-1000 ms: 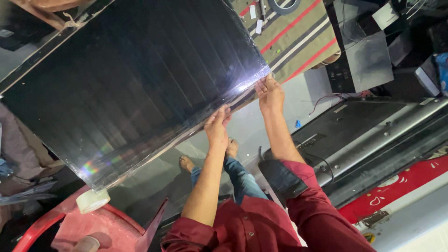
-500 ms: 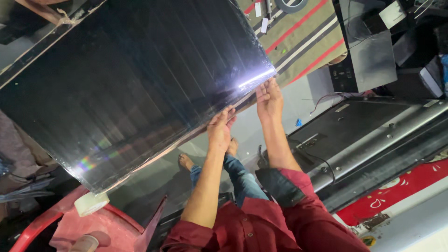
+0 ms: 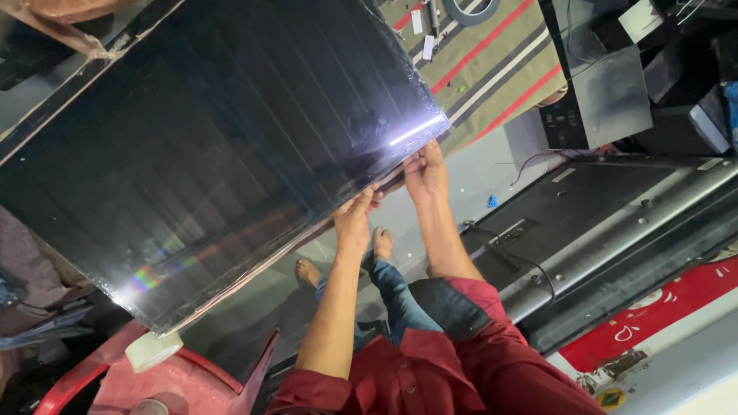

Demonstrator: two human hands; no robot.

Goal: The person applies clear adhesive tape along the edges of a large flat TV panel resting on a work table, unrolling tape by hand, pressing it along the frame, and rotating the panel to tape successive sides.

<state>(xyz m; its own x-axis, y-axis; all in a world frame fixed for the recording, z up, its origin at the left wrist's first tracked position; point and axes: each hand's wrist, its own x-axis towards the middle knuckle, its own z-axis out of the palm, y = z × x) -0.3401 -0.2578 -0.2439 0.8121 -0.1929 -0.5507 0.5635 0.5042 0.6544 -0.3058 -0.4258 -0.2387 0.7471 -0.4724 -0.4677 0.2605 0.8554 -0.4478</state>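
Note:
A large dark glossy flat panel [image 3: 215, 154] fills the left and middle of the head view, tilted, with a bright glint at its right corner. Both my hands hold its lower right edge. My left hand [image 3: 354, 220] grips the edge from below with the fingers curled onto it. My right hand [image 3: 425, 173] clasps the edge right beside the lit corner. My bare forearms run down to red sleeves, and my bare feet [image 3: 377, 246] show on the grey floor below the panel.
A roll of pale tape [image 3: 152, 350] lies on a red plastic chair [image 3: 184, 384] under the panel's lower corner. A grey metal television back [image 3: 607, 223] lies at the right, a black box [image 3: 600, 84] above it, a striped mat [image 3: 500, 61] behind.
The panel's lit corner and both hands have drifted slightly right and upward in view. The grip on the edge is the same.

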